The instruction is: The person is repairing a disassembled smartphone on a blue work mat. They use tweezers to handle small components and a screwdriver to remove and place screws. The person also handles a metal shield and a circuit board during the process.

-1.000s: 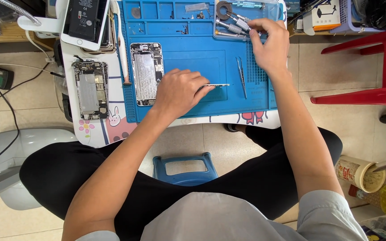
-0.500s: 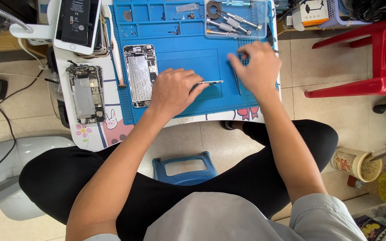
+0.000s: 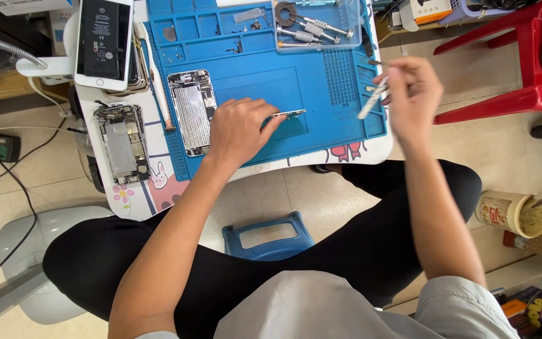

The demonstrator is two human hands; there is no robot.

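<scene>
Head view: clear tray (image 3: 318,25) far on the blue mat (image 3: 321,94), holding metal screwdrivers (image 3: 313,28). Left hand (image 3: 236,132) pressed on the mat, fingertips pinching a thin board strip (image 3: 288,114). Right hand (image 3: 412,94) raised past the counter (image 3: 158,182) edge, gripping blurred tweezers (image 3: 371,99).

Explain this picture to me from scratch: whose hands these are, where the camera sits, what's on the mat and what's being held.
No machine here: a seated person works with bare hands, filmed by a camera on their own head looking down, so you see their arms and lap. A small white table carries a blue mat. On the mat lies an opened phone; a second opened phone lies left of the mat, and a tray of screwdrivers sits at the top. The left hand presses on a thin metal strip. The right hand, raised off the mat's right edge, holds tweezers, blurred.
</scene>
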